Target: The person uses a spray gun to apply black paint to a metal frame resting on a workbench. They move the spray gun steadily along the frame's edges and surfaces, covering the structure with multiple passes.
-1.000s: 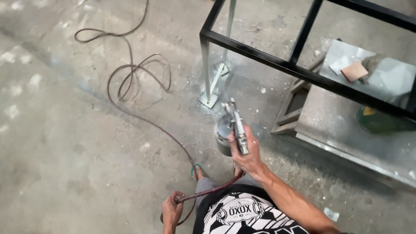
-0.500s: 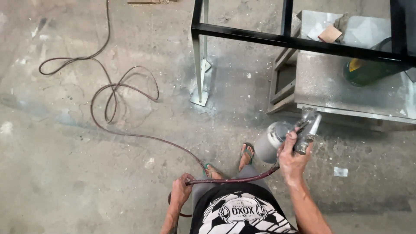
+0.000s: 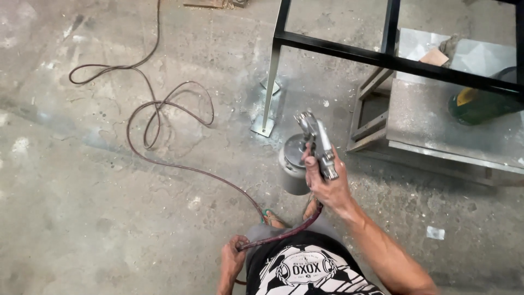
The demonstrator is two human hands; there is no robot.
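The right hand (image 3: 327, 183) is wrapping its fingers around a shiny metal spray gun (image 3: 317, 143) with a round cup; the left hand (image 3: 232, 261) is pinching the thin rubber hose (image 3: 164, 164) over rough concrete floor (image 3: 82, 218).

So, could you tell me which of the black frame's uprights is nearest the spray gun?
The left upright, which ends on a small metal foot plate on the concrete, just left of the spray gun in the right hand; the other uprights stand farther right.
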